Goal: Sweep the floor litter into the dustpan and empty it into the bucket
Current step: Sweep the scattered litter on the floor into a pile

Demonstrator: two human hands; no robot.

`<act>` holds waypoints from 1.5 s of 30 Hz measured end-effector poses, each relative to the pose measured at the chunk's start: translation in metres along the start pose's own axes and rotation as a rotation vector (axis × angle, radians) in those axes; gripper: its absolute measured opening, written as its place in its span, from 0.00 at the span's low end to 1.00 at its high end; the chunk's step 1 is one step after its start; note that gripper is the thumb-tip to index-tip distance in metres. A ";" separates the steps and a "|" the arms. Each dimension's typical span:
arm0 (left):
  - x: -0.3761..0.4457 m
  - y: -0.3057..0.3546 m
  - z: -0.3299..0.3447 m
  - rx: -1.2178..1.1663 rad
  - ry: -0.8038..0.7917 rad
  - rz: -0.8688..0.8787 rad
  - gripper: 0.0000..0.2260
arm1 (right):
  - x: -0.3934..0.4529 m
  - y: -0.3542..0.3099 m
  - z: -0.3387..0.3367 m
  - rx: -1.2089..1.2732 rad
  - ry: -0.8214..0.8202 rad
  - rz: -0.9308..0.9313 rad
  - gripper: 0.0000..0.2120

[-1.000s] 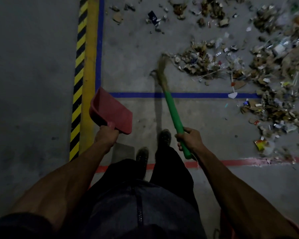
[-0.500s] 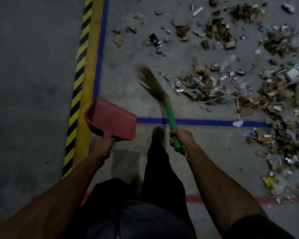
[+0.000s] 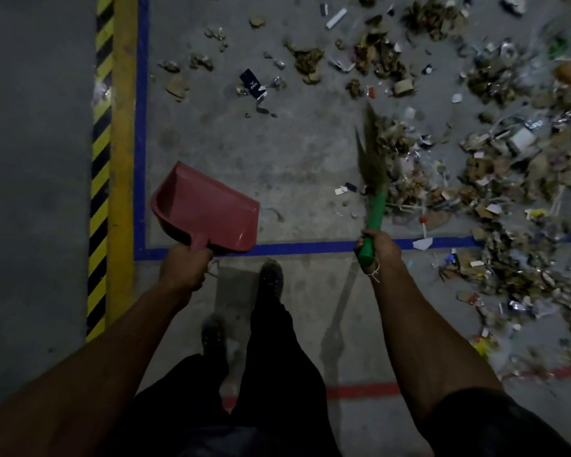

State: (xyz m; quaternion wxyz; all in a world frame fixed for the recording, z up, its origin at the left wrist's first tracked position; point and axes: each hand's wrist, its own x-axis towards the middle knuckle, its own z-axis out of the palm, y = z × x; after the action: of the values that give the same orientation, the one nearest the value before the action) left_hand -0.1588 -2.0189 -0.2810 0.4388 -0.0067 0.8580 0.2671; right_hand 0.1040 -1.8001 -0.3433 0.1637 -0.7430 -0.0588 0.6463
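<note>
Across the grey floor to the right, the litter [image 3: 495, 179] lies unswept. His left hand [image 3: 183, 267] grips the empty red dustpan [image 3: 208, 211] clear of the floor; his right hand [image 3: 378, 247] clasps the green-handled broom [image 3: 373, 179] at the heap's edge. No bucket shows; nearly everything remains.

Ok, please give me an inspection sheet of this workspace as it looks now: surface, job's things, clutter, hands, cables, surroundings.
Surface: grey floor, marked with blue tape and a red line.
Job's things: red dustpan held off the floor, nothing seen inside; green-handled broom, bristles at the litter's left edge; bucket not seen.
Clutter: litter of cardboard, paper and foil scraps spread at the right and top; dark carton lies apart.
Hands: left hand grips the dustpan handle; right hand grips the broom handle.
Cables: nothing seen.
Surroundings: yellow-black hazard stripe at the left.
</note>
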 end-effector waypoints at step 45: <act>-0.012 0.005 0.005 0.129 -0.094 0.073 0.11 | -0.114 0.132 -0.022 -0.063 -0.035 0.034 0.04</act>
State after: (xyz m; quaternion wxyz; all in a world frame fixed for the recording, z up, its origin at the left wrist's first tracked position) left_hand -0.1489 -2.0146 -0.2725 0.4679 0.0653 0.8515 0.2273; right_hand 0.0912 -1.9615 -0.2761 0.1282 -0.7372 -0.0693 0.6598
